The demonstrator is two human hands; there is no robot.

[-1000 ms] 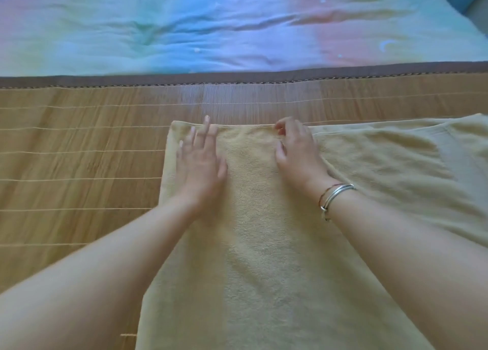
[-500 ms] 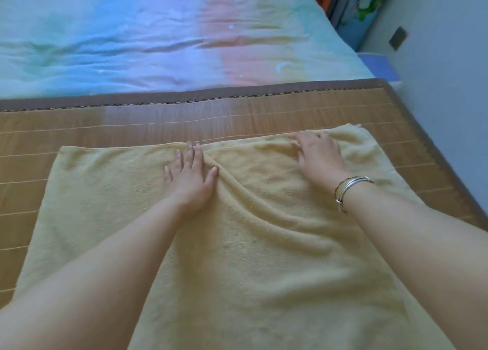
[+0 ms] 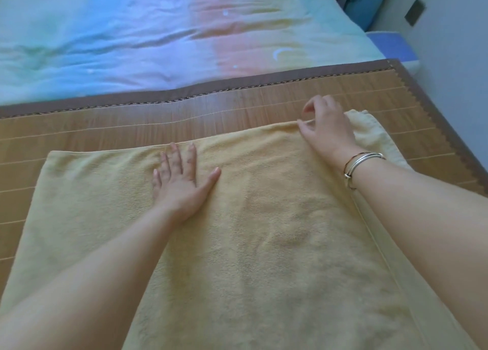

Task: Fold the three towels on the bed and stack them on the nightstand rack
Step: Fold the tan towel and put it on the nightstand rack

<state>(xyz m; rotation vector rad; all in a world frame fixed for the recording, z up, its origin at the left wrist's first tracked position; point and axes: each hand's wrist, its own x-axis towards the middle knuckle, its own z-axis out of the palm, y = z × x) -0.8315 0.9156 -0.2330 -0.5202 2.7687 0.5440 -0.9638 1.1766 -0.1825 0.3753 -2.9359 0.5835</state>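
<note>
Our left hand (image 3: 182,180) lies flat with fingers straight, pressing the yellow towel (image 3: 264,244), while our right hand (image 3: 327,130), fingers loosely curled, touches the towel's far edge; we cannot tell whether it pinches the fabric. The towel lies spread on the bamboo mat (image 3: 105,128) of the bed, apparently doubled over once. We judge the task early: this towel is only partly folded, and no other towels or nightstand rack are in view.

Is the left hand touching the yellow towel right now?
Touching. The head view shows the left hand lying flat, fingers straight, palm down on the yellow towel, with no gap visible under it.
</note>
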